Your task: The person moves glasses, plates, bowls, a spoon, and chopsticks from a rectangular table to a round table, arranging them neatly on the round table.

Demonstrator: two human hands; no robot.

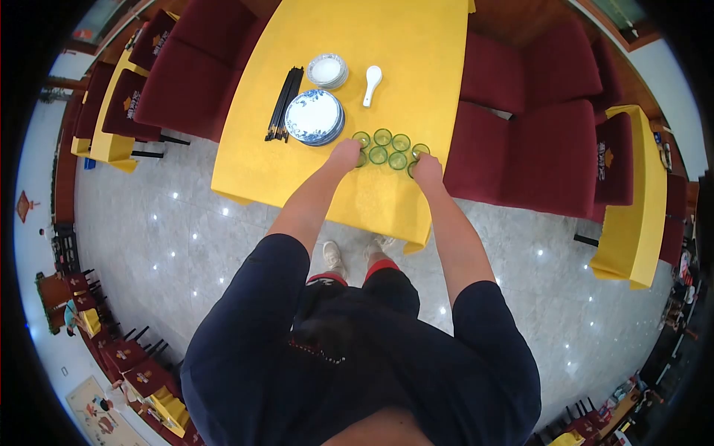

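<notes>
Green glasses (382,137) stand in two rows close to the near end of the yellow-covered table. My left hand (344,155) is at the left end of the rows, its fingers curled against a green glass (362,159). At the right end, my right hand (427,169) has its fingers bent round another green glass (412,170); the fingertips are partly hidden. Left of the glasses is a stack of blue-patterned plates (314,116), with black chopsticks (282,104) beside it. Behind the plates sits a stack of small bowls (327,70). A white spoon (372,84) lies to their right.
A yellow tablecloth (297,178) covers the table and hangs over its near edge. Dark red seats (197,74) line the left side, and more red seats (520,152) line the right. Grey tiled floor (186,223) surrounds my feet. Other people are far off at lower left.
</notes>
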